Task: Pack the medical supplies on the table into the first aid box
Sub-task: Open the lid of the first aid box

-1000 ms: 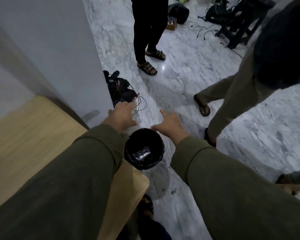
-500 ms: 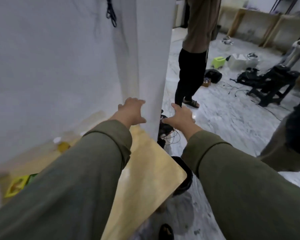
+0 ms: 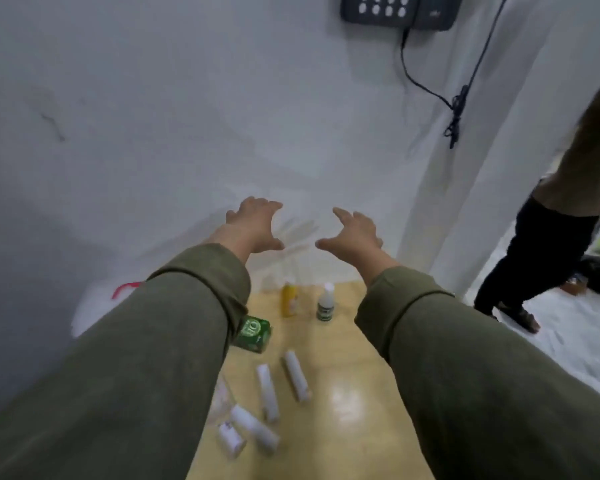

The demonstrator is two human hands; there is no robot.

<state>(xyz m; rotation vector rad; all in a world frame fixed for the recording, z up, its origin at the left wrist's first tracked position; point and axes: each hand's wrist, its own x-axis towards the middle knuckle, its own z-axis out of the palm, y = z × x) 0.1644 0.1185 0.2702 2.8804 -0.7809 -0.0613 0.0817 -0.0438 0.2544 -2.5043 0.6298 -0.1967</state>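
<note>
My left hand and my right hand are stretched out in front of me above the wooden table, both empty with fingers spread. Under them on the table stand a yellow bottle and a white bottle. Nearer me lie a green box and several white bandage rolls. At the far left a white object with a red handle shows behind my left sleeve; it is mostly hidden.
A white wall rises right behind the table, with a black device and a hanging cable. A pillar stands at the right. Beyond it a person stands on the marble floor.
My view has swung left from the floor and pillar to the table, so the supplies now show. Both hands stay stretched out and empty.
</note>
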